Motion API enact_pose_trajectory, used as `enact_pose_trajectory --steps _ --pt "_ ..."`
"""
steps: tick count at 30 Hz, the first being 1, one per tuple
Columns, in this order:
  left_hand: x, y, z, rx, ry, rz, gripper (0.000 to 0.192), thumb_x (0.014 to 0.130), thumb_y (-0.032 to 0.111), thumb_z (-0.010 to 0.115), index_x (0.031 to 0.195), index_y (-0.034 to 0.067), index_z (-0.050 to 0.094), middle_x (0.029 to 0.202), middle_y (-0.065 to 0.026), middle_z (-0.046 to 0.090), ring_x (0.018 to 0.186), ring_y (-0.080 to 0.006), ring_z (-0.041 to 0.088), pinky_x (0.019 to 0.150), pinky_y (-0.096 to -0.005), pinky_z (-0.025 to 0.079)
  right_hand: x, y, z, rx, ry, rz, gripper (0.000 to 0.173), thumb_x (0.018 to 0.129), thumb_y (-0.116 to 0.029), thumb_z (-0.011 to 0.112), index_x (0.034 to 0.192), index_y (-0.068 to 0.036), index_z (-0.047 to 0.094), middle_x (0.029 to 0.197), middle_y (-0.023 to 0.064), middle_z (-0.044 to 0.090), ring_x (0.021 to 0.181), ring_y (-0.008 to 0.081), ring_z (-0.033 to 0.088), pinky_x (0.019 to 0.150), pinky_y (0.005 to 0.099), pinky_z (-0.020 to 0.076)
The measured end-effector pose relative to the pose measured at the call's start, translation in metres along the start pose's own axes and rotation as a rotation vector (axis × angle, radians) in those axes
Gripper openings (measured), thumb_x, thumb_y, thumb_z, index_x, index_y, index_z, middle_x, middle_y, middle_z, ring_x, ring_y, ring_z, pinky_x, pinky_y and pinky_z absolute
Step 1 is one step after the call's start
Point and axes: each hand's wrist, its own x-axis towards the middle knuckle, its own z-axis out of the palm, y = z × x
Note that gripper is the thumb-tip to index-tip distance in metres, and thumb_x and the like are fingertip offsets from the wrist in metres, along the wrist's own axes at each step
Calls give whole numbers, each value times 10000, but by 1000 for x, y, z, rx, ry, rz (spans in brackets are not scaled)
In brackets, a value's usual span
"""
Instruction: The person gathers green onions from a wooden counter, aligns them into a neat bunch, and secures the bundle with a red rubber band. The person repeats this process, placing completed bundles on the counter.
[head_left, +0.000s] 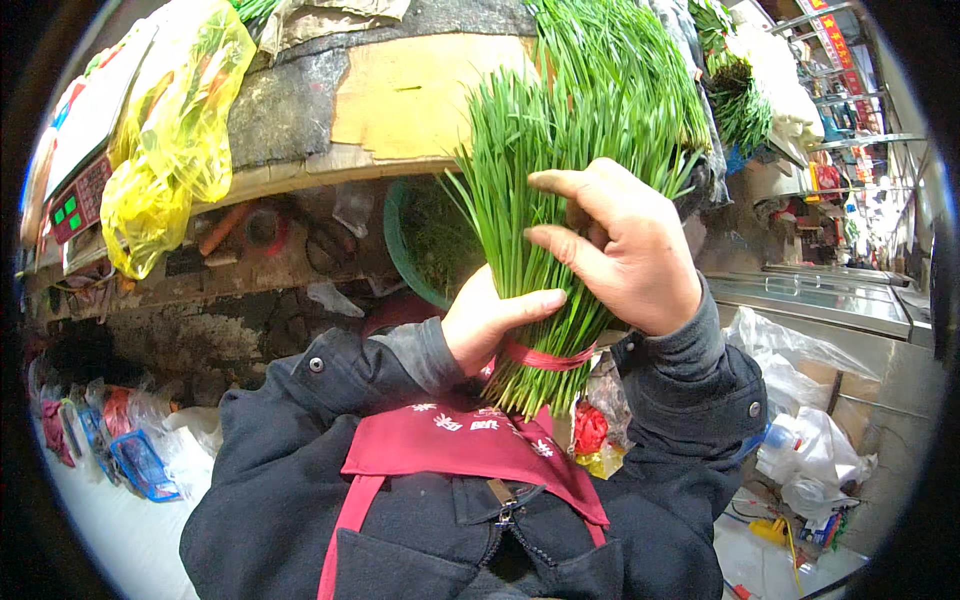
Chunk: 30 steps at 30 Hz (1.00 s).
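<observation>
A thick bunch of green garlic chives (504, 187) stands tilted in front of my chest, leaf tips away from me and cut stems towards me. A pink-red tie (547, 358) wraps the stems near their lower end. My left hand (484, 315) grips the bunch from the left just above that tie, thumb laid across the front. Over the right side of the leaves is my right hand (634, 244), its thumb and index finger apart and their tips at the blades. More chives (622, 45) lie on the bench behind the bunch, and the two overlap in view.
A wooden bench (420, 97) carries dark cloth and a yellowish board. Yellow plastic bags (180, 127) hang beside a scale (82, 199) at left. Below the bench edge is a green-rimmed tub (397, 240). Clear plastic bags (810, 450) lie at right.
</observation>
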Motion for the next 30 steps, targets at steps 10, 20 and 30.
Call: enact_pose_trajectory --steps 10,20,30 --pt "-8 62 -41 15 -53 -80 574 921 115 769 1430 35 516 1298 -85 652 1191 -208 635 1045 -383 514 54 -26 41 -270 112 -43 165 818 -167 806 872 -78 678 835 103 617 733 287 658 637 385 531" --pt "4 105 -74 -128 -212 -137 631 885 164 786 1445 25 531 1376 -116 648 1248 -260 628 1097 -430 477 -47 11 11 181 1057 578 59 1038 -82 635 1079 -39 635 895 7 610 752 76 552 649 218 453" --pt "39 130 -90 -163 -236 -144 578 923 171 766 1425 12 527 1342 -114 656 1217 -236 634 1078 -404 485 -53 -2 129 1078 344 660 1085 869 -443 803 1624 36 188 1273 71 567 971 142 572 893 290 486"
